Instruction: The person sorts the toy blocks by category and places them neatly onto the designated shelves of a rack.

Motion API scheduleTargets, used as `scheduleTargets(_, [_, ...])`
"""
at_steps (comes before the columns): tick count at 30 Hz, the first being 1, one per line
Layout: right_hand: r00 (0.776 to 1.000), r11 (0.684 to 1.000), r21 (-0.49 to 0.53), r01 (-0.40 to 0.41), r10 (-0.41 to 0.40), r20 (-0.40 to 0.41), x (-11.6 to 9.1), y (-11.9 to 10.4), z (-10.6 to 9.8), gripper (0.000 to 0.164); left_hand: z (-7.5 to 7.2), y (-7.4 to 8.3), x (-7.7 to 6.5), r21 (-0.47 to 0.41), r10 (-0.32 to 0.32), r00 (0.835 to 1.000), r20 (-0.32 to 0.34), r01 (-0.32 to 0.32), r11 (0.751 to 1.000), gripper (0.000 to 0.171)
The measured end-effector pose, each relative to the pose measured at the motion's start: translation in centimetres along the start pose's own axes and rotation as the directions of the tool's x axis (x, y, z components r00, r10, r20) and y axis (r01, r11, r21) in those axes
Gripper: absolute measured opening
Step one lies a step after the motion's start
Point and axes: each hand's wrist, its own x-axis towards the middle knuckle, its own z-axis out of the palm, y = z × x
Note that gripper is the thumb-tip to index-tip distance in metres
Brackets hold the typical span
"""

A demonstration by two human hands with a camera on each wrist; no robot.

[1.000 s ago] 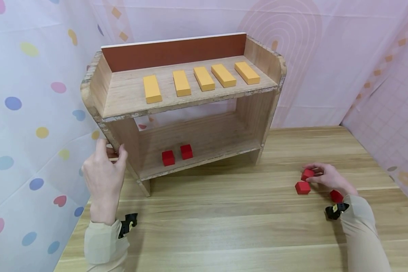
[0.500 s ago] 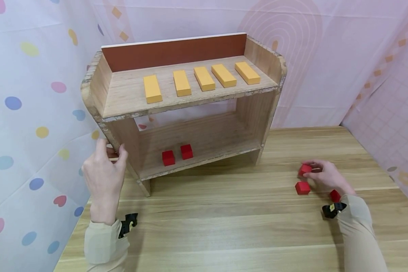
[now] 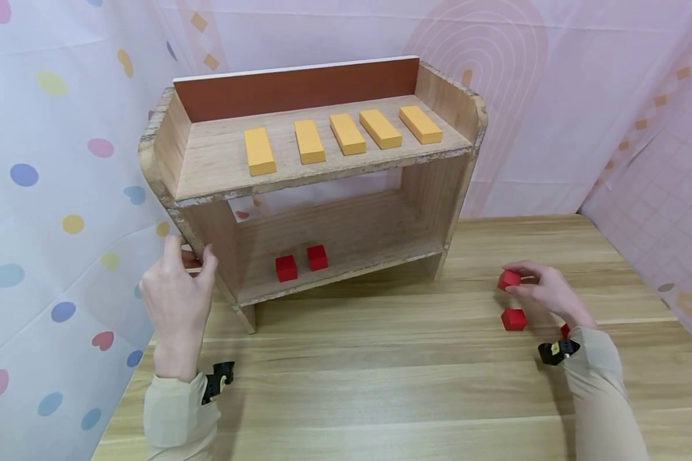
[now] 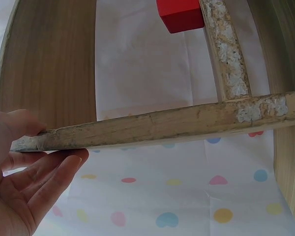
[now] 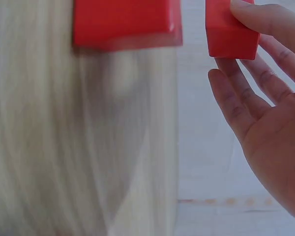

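My left hand (image 3: 175, 301) grips the left side panel of the wooden shelf (image 3: 340, 234); in the left wrist view the thumb lies on one face of the panel's edge (image 4: 152, 125) and the fingers on the other. At the right, my right hand (image 3: 548, 291) pinches a red cube (image 3: 509, 280) between thumb and fingers, above the tabletop. A second red cube (image 3: 514, 319) lies on the table just in front of it. Another red block (image 3: 565, 331) is mostly hidden behind the right wrist. Two red cubes, one at left (image 3: 286, 268) and one beside it (image 3: 317, 257), sit on the lower shelf.
Several yellow blocks (image 3: 348, 134) lie in a row on the upper shelf, before a brown back board (image 3: 300, 89). The shelf stands on a wood-grain table (image 3: 380, 371). Patterned cloth (image 3: 63, 192) hangs at the left, back and right.
My right hand has lifted the red cube from beside the other one and carried it left and away from me. The left hand keeps its grip on the shelf.
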Motion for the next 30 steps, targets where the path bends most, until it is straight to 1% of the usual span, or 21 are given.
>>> scheduleTargets(2, [1.000,1.000,0.005,0.023,-0.023,-0.018,0.2,-0.3,0.2,0.045,0.0,0.0,0.0,0.000,-0.001,1.000,0.000,0.001,1.000,0.021])
scheduleTargets(7, [0.999,0.999,0.022,0.031,-0.030,-0.015,0.6,-1.3,0.7,0.046,0.0,0.0,0.0,0.001,-0.002,1.000,-0.002,0.002,1.000,0.021])
scheduleTargets(9, [1.000,0.999,0.014,0.028,-0.028,-0.011,0.7,-1.7,0.8,0.046,0.0,0.0,0.0,0.000,0.000,1.000,-0.003,0.000,1.000,0.021])
scheduleTargets(14, [0.997,0.997,-0.024,0.073,-0.074,-0.038,1.3,-2.5,1.5,0.041,0.1,0.0,0.0,-0.004,0.003,1.000,-0.007,-0.003,1.000,0.021])
scheduleTargets(18, [0.990,0.991,-0.049,0.125,-0.128,-0.054,1.7,-3.2,2.0,0.039,0.1,0.0,0.0,-0.014,0.001,1.000,-0.007,-0.001,1.000,0.020])
scheduleTargets(22, [0.980,0.981,-0.077,0.177,-0.183,-0.082,2.0,-4.0,2.3,0.037,0.1,0.0,0.0,-0.025,-0.006,1.000,-0.005,0.006,1.000,0.019])
scheduleTargets(30, [0.967,0.970,-0.091,0.226,-0.234,-0.102,2.3,-5.4,2.8,0.036,0.1,0.0,0.0,-0.025,-0.008,1.000,0.000,0.008,1.000,0.019])
